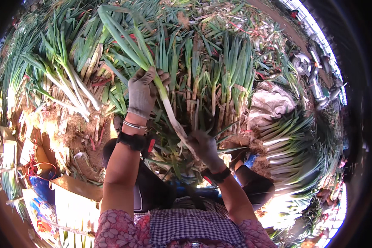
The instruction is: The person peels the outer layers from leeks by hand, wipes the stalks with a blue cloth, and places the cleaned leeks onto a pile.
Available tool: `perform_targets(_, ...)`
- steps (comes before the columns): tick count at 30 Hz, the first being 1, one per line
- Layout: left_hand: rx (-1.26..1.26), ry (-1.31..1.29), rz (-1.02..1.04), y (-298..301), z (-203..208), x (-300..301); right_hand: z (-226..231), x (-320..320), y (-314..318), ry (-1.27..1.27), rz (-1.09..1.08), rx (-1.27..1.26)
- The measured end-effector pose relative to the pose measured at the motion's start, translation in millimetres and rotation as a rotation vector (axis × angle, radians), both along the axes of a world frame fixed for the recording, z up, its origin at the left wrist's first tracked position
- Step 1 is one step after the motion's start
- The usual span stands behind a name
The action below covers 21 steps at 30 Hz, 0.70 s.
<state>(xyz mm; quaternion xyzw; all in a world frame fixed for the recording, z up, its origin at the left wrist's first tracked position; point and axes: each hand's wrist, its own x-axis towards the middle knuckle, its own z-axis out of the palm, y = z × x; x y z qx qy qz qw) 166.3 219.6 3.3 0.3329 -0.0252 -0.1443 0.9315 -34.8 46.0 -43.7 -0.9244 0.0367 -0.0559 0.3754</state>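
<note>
A long green onion [168, 104] slants across the middle, its green leaves up and to the left and its pale shaft down to the right. My left hand [143, 93], in a grey glove, is closed round it where the green turns white. Lower on the stalk, my gloved right hand [205, 149] is closed on the dirty pale end. That hand is slightly blurred, and it hides the root tip. Just beyond my hands, several green onions [231, 66] lie in a row, leaves pointing away from me.
Cleaned white-stemmed green onions [283, 155] are stacked at the right, below a crumpled pale sack [272, 101]. Several loose green onions [72, 89] rest on the heap at left. A cardboard box [76, 198] stands near left. Farther right is a parked motorbike [316, 82].
</note>
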Motion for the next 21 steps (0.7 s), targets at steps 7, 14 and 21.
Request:
perform_targets(7,0.129,-0.024,0.005,5.5,15.0,-20.7,-22.3,-94.3,-75.0,0.248,-0.202,-0.097)
perform_targets(14,0.276,-0.057,-0.089,-19.6,52.3,-71.1,85.4,24.3,12.9,-0.437,-0.179,0.055)
perform_targets(21,0.4,-0.114,-0.089,-31.4,81.7,-108.2,103.8,20.1,24.5,-0.731,-0.076,-0.034)
